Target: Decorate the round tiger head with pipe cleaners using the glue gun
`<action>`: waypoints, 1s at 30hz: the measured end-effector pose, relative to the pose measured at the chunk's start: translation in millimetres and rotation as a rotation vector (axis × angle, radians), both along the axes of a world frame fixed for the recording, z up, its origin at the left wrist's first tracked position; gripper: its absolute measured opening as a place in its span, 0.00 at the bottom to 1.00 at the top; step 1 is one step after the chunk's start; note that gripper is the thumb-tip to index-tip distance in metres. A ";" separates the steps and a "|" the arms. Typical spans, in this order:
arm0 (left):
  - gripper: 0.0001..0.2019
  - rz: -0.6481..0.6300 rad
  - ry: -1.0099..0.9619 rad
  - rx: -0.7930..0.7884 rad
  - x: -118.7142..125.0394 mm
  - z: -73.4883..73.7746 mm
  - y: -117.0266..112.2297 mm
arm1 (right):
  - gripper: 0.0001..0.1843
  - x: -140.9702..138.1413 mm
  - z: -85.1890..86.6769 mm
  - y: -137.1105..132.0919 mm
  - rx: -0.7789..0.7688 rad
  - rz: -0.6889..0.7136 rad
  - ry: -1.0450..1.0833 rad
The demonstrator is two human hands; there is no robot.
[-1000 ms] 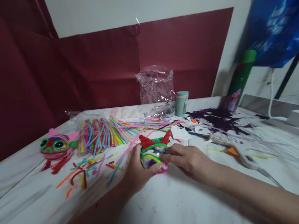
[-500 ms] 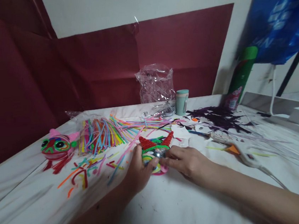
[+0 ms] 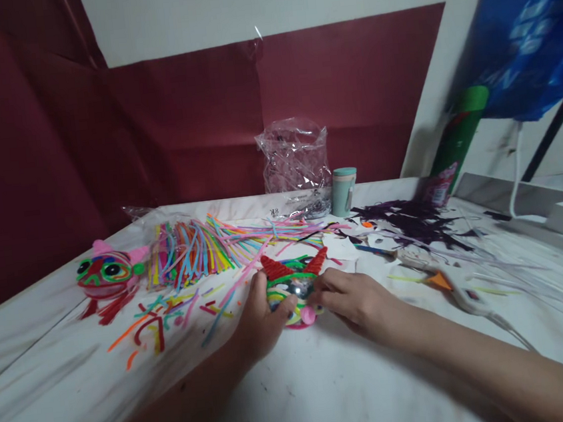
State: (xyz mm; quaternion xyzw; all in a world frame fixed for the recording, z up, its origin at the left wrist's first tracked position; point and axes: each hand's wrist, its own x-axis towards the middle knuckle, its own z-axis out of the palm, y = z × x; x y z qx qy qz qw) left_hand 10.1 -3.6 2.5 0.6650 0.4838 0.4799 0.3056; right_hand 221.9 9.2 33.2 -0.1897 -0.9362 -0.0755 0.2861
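Observation:
A small animal-head craft figure (image 3: 297, 288) lies in front of me on the table, with red pipe-cleaner ears, green and yellow pipe-cleaner outlines, a shiny clear middle and a pink round nose (image 3: 308, 315). My left hand (image 3: 264, 317) grips its left side, thumb across the front. At the right side, the bent fingers of my right hand (image 3: 348, 298) are pinched against the figure. Whether a small piece is between those fingertips is hidden. Farther left stands a similar finished-looking figure (image 3: 108, 273) with pink ears and big black eyes.
Bundled colourful pipe cleaners (image 3: 190, 254) lie behind the hands, with cut scraps (image 3: 159, 321) at the left. To the right are a glue gun (image 3: 464, 296) with an orange tip, a brush (image 3: 373, 249) and dark purple strips (image 3: 408, 224). A cup (image 3: 344, 192) stands behind.
My right fingers have drawn back slightly to the right and curled, so more of the pink nose shows. My left hand keeps its hold on the figure.

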 end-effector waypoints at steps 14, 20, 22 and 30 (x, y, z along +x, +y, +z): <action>0.20 0.072 0.038 0.001 5.1 6.8 -4.7 | 0.10 -2.7 -0.9 2.2 0.047 -0.029 0.099; 0.21 0.057 0.017 -0.010 4.2 7.8 -4.6 | 0.08 2.8 8.3 5.3 -0.050 -0.037 0.140; 0.20 0.075 0.029 -0.012 4.4 8.3 -4.4 | 0.09 2.4 9.8 4.9 -0.030 -0.026 0.123; 0.19 0.064 0.040 -0.006 3.9 4.5 -3.0 | 0.07 -2.8 3.5 4.7 -0.130 -0.060 0.228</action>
